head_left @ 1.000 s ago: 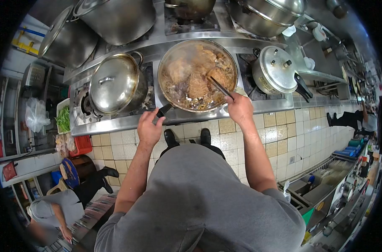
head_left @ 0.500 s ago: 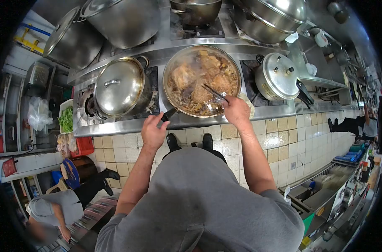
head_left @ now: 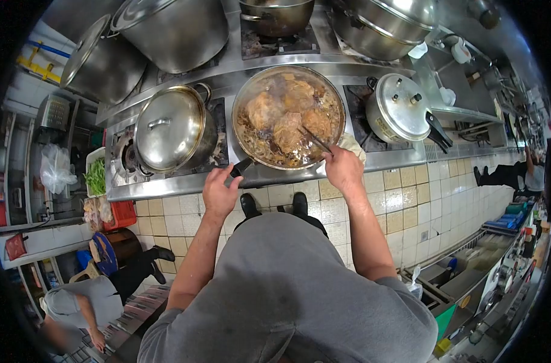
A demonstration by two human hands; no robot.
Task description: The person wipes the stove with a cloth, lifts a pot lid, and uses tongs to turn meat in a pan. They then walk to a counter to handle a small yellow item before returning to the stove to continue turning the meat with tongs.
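A wide pan [head_left: 238, 130] sits on the stove in front of me, with large browned pieces of meat [head_left: 289, 132] in dark bubbling liquid. My left hand [head_left: 220, 192] is closed around the pan's black handle [head_left: 242, 166] at its near left side. My right hand [head_left: 345, 169], over the pan's near right rim, grips a pair of thin dark chopsticks [head_left: 315, 140]. Their tips reach a piece of meat near the pan's middle. Behind the right hand, a pale cloth [head_left: 352, 147] lies by the rim.
A lidded pot [head_left: 169, 130] stands left of the pan, a pressure cooker [head_left: 399, 107] right of it. Large pots [head_left: 181, 39] line the back. Greens fill a white basket [head_left: 95, 174] at left. One person [head_left: 85, 308] is at lower left, another [head_left: 508, 176] at far right.
My right hand has shifted slightly right and toward me, drawing the chopstick tips the same way. The piece of meat by the tips now shows more fully. My left hand stays at the handle.
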